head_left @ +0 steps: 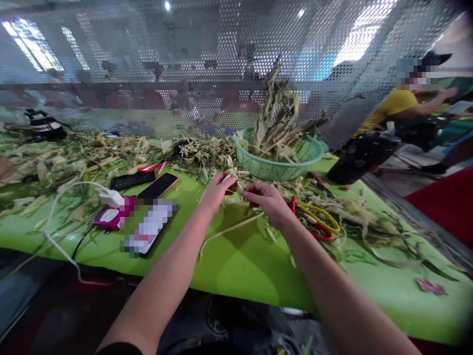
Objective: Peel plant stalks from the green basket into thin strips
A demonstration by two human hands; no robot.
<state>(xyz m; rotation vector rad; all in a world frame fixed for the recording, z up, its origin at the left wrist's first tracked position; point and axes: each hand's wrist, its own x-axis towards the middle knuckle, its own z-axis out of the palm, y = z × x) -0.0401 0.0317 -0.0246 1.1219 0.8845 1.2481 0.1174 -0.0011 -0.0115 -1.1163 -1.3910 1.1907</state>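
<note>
Pinched between the fingers of my left hand (221, 186) is a small bundle of pale dried corn husk (231, 170), held just above the green table. My right hand (264, 197) closes its fingertips on a thin strip of husk (240, 187) at the lower end of that bundle. A long pale strip (232, 228) curves over the table below both hands. Right of my right wrist lie scissors with red and yellow handles (318, 219). Exactly how the bundle is folded is too small to make out.
A green plastic basket (273, 167) with long dried husks (275, 113) stands behind my hands. Phones (158, 186) and a purple power strip (114, 213) with a white cable lie left. Husk scraps (92, 153) cover the table's back. A person in yellow (397, 106) is at right.
</note>
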